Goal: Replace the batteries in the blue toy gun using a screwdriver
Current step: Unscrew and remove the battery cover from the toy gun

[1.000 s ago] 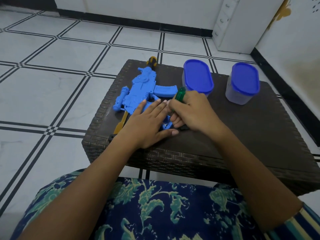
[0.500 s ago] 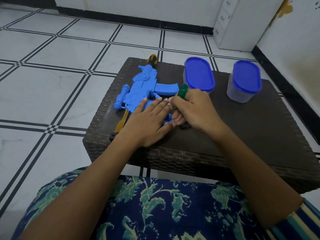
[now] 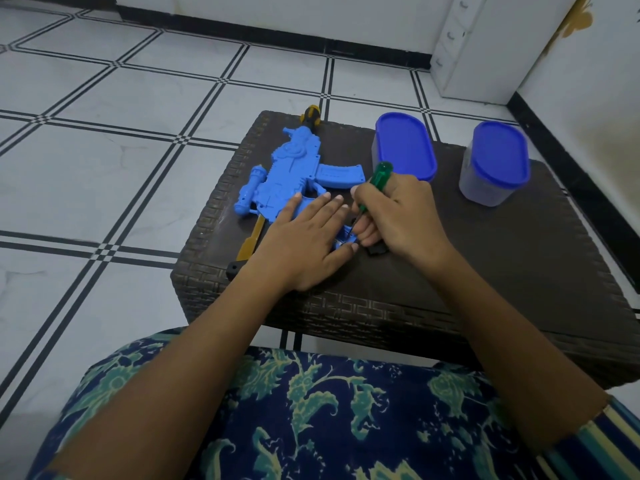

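Observation:
The blue toy gun [image 3: 294, 168] lies flat on the dark woven table [image 3: 485, 271], muzzle pointing away, with a yellow stock near the front left edge. My left hand [image 3: 304, 244] presses flat on the gun's grip end, fingers straight. My right hand [image 3: 394, 216] grips a green-handled screwdriver [image 3: 377, 174], held nearly upright with its tip down at the gun's grip beside my left fingertips. The tip and the screw are hidden by my fingers. A small black piece [image 3: 377, 250] shows under my right hand.
Two clear containers with blue lids stand at the back of the table, one [image 3: 405, 147] just behind my right hand, the other [image 3: 495, 164] further right. A white cabinet [image 3: 485, 46] stands by the far wall. My patterned lap is below the table's front edge.
Both hands stay on the gun's grip end. The screwdriver handle has tilted slightly, and the view has shifted a little.

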{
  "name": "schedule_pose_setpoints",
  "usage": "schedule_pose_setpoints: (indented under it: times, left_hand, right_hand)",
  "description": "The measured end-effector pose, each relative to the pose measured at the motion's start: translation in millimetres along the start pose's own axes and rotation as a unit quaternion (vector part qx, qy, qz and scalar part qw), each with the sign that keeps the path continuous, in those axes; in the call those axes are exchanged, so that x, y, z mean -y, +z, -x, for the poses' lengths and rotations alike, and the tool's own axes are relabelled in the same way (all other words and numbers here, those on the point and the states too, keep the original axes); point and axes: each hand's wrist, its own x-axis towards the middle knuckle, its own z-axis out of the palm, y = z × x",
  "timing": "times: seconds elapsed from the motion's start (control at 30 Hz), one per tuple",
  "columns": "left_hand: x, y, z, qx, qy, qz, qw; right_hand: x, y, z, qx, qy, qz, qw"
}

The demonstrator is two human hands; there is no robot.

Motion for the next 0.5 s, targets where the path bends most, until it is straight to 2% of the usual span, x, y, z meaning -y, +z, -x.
schedule_pose_setpoints:
  times: [0.13,0.33,0.5]
  left_hand:
    - [1,0,-1,0.000,-0.003,-0.001,1.000]
    - [-3,1,-1,0.000,-0.007,0.009,1.000]
    - [-3,-1,-2,-0.013,-0.010,0.028,0.999]
  right_hand:
    - [0,-7,-5,-0.024,0.033,-0.052,0.998]
    - [-4,-7,-4,-0.006,0.058,-0.079,0.995]
    - [-7,-19,-8,-0.013,0.107,-0.166,0.980]
